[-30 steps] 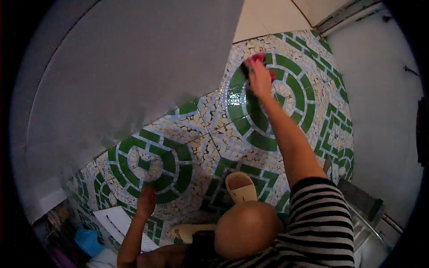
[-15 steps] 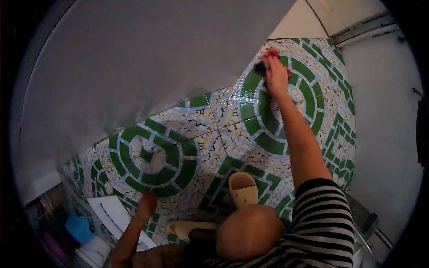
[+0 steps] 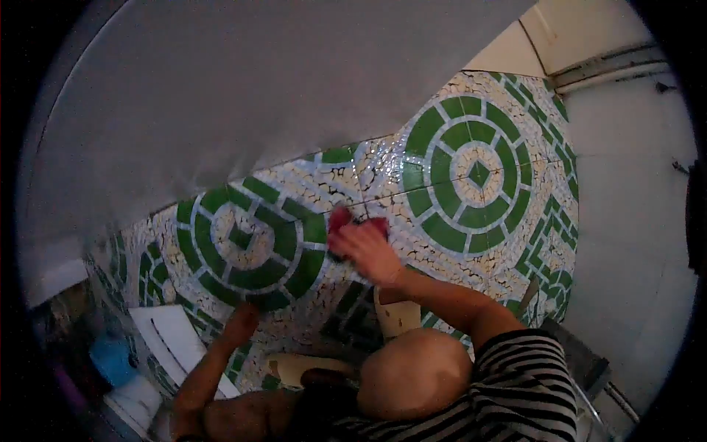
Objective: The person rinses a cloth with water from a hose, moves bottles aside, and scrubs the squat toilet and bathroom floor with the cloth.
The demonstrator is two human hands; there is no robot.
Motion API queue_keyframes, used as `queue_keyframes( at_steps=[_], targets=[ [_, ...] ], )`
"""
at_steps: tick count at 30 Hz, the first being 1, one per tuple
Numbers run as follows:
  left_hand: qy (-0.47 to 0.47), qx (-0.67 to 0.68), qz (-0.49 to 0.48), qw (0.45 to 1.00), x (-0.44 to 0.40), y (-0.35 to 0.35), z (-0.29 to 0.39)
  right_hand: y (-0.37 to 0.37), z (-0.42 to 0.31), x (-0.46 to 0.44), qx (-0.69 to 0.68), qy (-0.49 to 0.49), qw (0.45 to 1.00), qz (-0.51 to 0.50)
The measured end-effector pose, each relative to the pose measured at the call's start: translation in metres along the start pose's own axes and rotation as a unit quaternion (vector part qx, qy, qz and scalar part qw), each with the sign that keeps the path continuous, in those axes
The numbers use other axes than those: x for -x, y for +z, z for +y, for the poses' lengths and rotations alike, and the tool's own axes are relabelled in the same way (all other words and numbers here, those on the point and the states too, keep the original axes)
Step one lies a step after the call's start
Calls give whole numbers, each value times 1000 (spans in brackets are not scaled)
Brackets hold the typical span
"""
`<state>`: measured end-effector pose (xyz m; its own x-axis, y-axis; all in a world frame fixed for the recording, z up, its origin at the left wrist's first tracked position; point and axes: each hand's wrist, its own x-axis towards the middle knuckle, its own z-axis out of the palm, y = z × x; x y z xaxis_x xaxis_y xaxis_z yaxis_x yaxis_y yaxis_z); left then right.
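My right hand presses down on a red and dark cloth that lies on the patterned floor tiles, between the two green ring designs. Parts of the cloth stick out past my fingers. Lower left, my left hand is held low by the edge of the left ring design; its fingers are dim and blurred, and nothing can be made out in it. Beige slippers are on my feet, just below the right hand.
A large grey surface fills the upper left. At the lower left are a white slotted panel, a blue container and other items. A pale wall stands at the right, with a metal-legged object near its foot.
My right hand and the cloth have swept from the far upper ring design down and left, close to my feet. My left hand has stayed nearly in place. The view has shifted slightly.
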<state>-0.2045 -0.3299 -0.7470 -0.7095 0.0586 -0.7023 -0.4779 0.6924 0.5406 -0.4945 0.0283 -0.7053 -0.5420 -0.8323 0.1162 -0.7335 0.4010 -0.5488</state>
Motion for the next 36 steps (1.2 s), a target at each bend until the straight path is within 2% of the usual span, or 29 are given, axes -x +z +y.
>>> queue_keyframes(
  at_steps=[1, 2, 3, 5, 6, 7, 9, 12, 13, 14, 15, 16, 17, 18, 19, 20, 23, 24, 26, 28, 29, 32, 33, 36],
  targets=[
    [-117, 47, -56, 990, 4, -21, 50, 8, -10, 1, -10, -59, 997, -42],
    [-176, 69, -71, 979, 6, -38, 86, 17, -18, 0, -25, -126, 988, -86],
    [-218, 89, -82, 968, 5, -51, 107, 33, -10, -3, 19, -195, 971, -135],
    [-44, 14, 30, 998, 6, -39, 65, 14, 16, -26, -109, -191, 972, -82],
    [53, -45, 85, 994, 0, -31, 40, 1, 21, -35, -121, -35, 984, -128],
    [147, -111, 138, 973, 1, -31, 20, -11, 30, -46, -104, 46, 989, -90],
    [-6, 42, 171, 984, 25, -65, 68, -37, 52, -62, -12, 91, 994, 66],
    [-96, 152, 210, 961, 54, -71, 57, -29, 70, -71, 135, 150, 955, 217],
    [-124, 195, 243, 942, 60, -60, 41, 13, 100, -66, 168, 96, 936, 295],
    [-139, 210, 239, 938, 71, -56, 31, 21, 85, -74, 128, 45, 958, 253],
    [-153, 226, 238, 932, 82, -53, 17, 28, 68, -83, 83, -1, 975, 205],
    [-167, 241, 241, 925, 92, -48, 5, 33, 17, -89, 32, -39, 994, 96],
    [-141, 147, 269, 941, 102, -41, -6, 39, -34, -95, -27, -63, 997, -18],
    [-160, 215, 279, 922, 115, -32, -7, 61, -58, -95, -30, -128, 989, -68],
    [-177, 281, 289, 898, 127, -27, -4, 84, -82, -95, -40, -191, 973, -119],
    [-193, 344, 300, 869, 139, -23, 0, 98, -94, -108, -51, -295, 942, -154],
    [-248, 354, 311, 846, 171, -2, 17, 158, -116, -174, -88, -563, 791, -222],
    [-261, 380, 333, 823, 181, 12, 20, 161, -133, -209, -86, -505, 812, -278],
    [-288, 428, 383, 766, 204, 39, 32, 180, -159, -272, -42, -438, 868, -229],
    [-296, 365, 405, 784, 225, 92, 27, 201, -170, -309, 7, -402, 911, -90],
    [-300, 330, 410, 795, 237, 113, 31, 207, -176, -322, 22, -378, 924, -61],
    [-394, 288, 488, 724, 262, 135, 93, 212, -182, -317, 48, -336, 939, -58],
    [-464, 278, 388, 746, 270, 144, 108, 214, -179, -315, 42, -333, 940, -59],
    [-476, 254, 367, 758, 282, 184, 152, 213, -169, -311, 50, -338, 938, -58]
  ],
)
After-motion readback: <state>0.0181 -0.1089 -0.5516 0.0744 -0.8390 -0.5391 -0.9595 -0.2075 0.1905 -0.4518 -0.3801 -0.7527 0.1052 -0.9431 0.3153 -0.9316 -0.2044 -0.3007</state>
